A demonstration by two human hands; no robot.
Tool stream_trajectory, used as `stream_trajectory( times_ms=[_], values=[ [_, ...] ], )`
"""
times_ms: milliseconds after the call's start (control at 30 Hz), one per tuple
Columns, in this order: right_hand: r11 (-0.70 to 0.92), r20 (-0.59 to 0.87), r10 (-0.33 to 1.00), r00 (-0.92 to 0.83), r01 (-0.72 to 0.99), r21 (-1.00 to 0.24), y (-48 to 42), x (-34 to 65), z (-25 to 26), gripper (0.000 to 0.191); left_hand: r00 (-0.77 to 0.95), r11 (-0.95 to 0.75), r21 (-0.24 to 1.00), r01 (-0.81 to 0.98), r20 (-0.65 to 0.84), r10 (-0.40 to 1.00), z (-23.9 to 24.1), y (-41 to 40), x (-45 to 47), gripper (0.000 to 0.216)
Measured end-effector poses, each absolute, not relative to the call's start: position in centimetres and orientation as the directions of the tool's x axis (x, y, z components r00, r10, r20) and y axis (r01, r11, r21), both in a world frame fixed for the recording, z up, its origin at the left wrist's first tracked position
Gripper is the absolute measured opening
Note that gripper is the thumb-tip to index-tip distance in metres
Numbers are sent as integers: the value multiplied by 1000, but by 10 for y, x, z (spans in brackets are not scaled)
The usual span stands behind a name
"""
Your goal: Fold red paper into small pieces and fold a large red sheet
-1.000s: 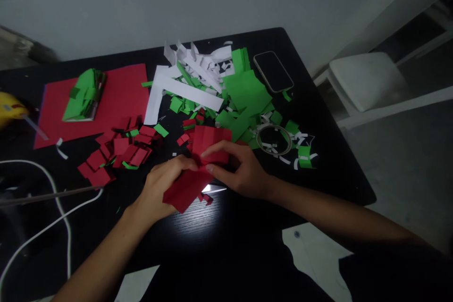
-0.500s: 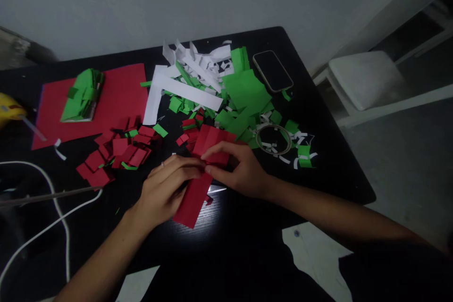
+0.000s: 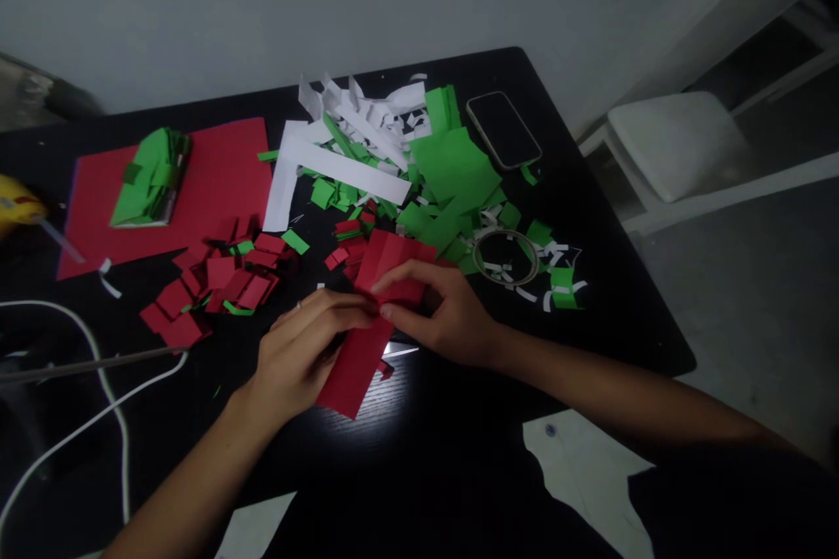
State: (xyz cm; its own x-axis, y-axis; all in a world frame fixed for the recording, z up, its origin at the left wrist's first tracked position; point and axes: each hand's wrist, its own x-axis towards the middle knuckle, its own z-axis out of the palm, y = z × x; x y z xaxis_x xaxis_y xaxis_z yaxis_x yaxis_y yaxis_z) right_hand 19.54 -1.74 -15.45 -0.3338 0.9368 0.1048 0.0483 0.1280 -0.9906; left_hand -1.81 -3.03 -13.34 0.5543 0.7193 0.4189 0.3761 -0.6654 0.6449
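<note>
A creased strip of red paper [image 3: 359,367] slants between my two hands near the front of the black table. My left hand [image 3: 305,345] pinches its left edge, fingers bent over it and the thumb mostly hidden. From the other side my right hand [image 3: 446,310] grips the strip between thumb and forefinger, the tips of both hands almost meeting. Just beyond the strip lie small red paper pieces [image 3: 347,249]. To the left of my left hand is a heap of cut red paper squares [image 3: 226,279].
Green paper scraps [image 3: 455,166] and white paper strips [image 3: 354,168] cover the back middle. A phone [image 3: 503,131], a tape ring [image 3: 536,258], a red sheet [image 3: 223,162] bearing a green paper bundle [image 3: 150,179], a yellow glue gun [image 3: 18,203] and a white cable [image 3: 98,349] surround them.
Both hands stay almost in place on the red strip. Its near end has shifted very slightly to the left and up; the other things lie as before.
</note>
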Motion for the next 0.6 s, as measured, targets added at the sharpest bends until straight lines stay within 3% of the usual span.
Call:
stream_trajectory(
  times_ms=[600],
  values=[
    [115, 109, 932, -346, -2, -993, -17, 196, -155, 16, 532, -659, 609, 442, 414, 739, -139, -33, -23, 18]
  ],
)
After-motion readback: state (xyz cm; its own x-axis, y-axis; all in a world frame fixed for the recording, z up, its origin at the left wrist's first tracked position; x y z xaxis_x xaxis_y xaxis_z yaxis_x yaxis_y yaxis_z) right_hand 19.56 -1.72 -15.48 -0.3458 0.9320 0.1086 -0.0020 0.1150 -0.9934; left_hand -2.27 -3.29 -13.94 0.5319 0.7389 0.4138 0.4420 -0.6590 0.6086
